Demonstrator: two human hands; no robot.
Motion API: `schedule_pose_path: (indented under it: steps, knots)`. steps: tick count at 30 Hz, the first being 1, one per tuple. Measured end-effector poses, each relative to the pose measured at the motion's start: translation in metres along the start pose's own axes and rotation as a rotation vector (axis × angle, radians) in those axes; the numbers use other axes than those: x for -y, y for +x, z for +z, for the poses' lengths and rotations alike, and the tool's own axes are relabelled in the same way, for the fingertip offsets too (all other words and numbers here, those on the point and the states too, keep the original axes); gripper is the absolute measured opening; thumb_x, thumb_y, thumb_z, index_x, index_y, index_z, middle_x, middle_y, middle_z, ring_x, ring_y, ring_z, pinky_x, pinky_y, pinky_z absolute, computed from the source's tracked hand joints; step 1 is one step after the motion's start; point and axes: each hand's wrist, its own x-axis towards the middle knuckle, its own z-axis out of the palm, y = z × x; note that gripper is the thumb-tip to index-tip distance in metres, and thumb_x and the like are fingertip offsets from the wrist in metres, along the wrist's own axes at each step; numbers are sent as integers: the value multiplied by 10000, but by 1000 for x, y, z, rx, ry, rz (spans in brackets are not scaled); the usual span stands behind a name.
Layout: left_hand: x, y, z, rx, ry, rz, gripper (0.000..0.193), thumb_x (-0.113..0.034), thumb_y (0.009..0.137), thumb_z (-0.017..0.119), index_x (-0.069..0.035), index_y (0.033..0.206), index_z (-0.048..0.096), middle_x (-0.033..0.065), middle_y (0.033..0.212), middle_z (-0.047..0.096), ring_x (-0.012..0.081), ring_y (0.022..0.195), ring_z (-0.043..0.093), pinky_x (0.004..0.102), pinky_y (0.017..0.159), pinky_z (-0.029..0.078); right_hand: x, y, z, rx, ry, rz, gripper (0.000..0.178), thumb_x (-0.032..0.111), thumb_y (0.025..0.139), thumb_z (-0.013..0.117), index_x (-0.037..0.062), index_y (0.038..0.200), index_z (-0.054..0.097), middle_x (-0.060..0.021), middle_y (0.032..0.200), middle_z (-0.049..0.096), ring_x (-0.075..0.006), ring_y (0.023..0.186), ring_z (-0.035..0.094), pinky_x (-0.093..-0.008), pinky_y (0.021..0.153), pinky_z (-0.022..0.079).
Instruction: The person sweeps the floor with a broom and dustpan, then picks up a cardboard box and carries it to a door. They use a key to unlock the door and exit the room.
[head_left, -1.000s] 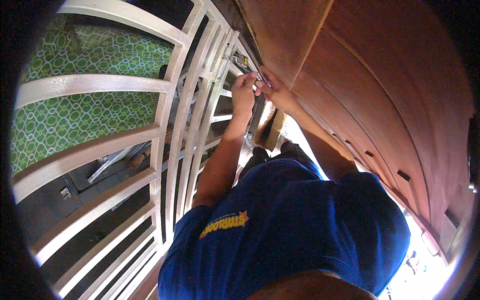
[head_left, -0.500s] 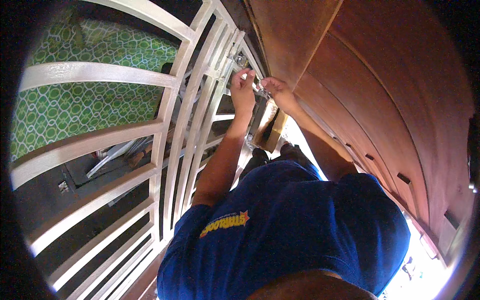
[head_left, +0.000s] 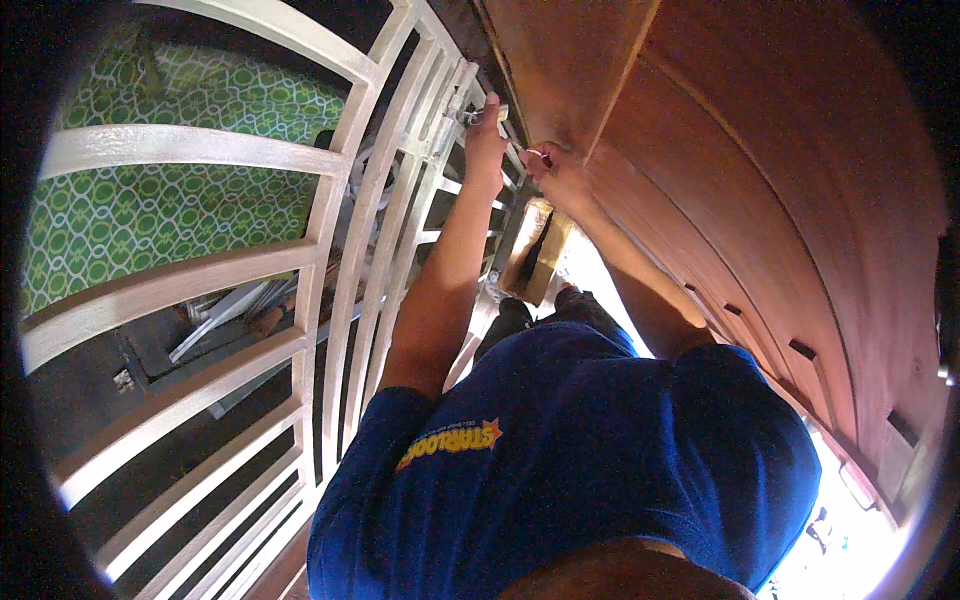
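Observation:
My left hand (head_left: 485, 150) is raised at the edge of a white metal gate (head_left: 325, 215), its fingers closed next to the gate's latch (head_left: 466, 114). A small pale piece shows beside its fingertips; what it is, I cannot make out. Slightly lower and to the right, my right hand (head_left: 557, 175) has its fingers curled into a pinch near the brown wooden door (head_left: 740, 220). Something small and light shows at those fingertips, too small to name. The two hands are apart.
Behind the gate's bars hangs a green patterned cloth (head_left: 160, 210), with a pale strip of material (head_left: 215, 325) below it. A wooden block or post (head_left: 535, 255) stands beneath my hands. The brown door closes in on my right.
My left hand has moved up toward the latch, and its fingers have turned. My right hand has shifted slightly, and the gap between the hands has widened.

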Motion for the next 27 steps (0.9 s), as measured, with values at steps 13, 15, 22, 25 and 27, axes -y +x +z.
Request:
schedule_pose_path:
  steps: [13,15,22,25,27]
  knots:
    - [-8,-14,-13,59,-80,-80,364,-382,997,633,-92,1216,635,17,922,546,103,672,468,239,608,431,50,-29,-21,-51,115,34,310,338,981,666,54,1089,728,-83,824,726,-174,719,655,-358,690,516]
    - [-11,-19,-11,52,-37,-99,383,-404,996,630,-89,1214,627,21,921,546,109,685,485,252,641,454,55,-28,-23,-86,20,-30,311,338,974,661,55,1085,726,-102,829,731,-209,705,668,-381,687,520]
    - [-8,-17,-12,68,3,-90,420,-501,955,657,-84,998,651,-6,806,585,104,700,542,290,718,454,63,-14,-23,-112,-137,-28,284,292,959,643,41,1068,717,-207,849,724,-337,746,705,-426,703,532]
    - [-8,-16,-10,123,-69,-134,424,-509,954,652,-88,1006,652,-4,779,576,116,683,538,282,721,450,63,-15,-25,-114,-111,-59,269,285,962,638,46,1057,716,-228,842,715,-358,734,699,-443,693,529]
    - [-8,-18,-9,127,-49,-127,424,-512,958,643,-91,1008,653,-3,754,573,120,669,537,280,708,448,64,-15,-26,-83,-124,-82,256,277,963,635,48,1045,713,-235,836,712,-364,722,695,-451,683,528]
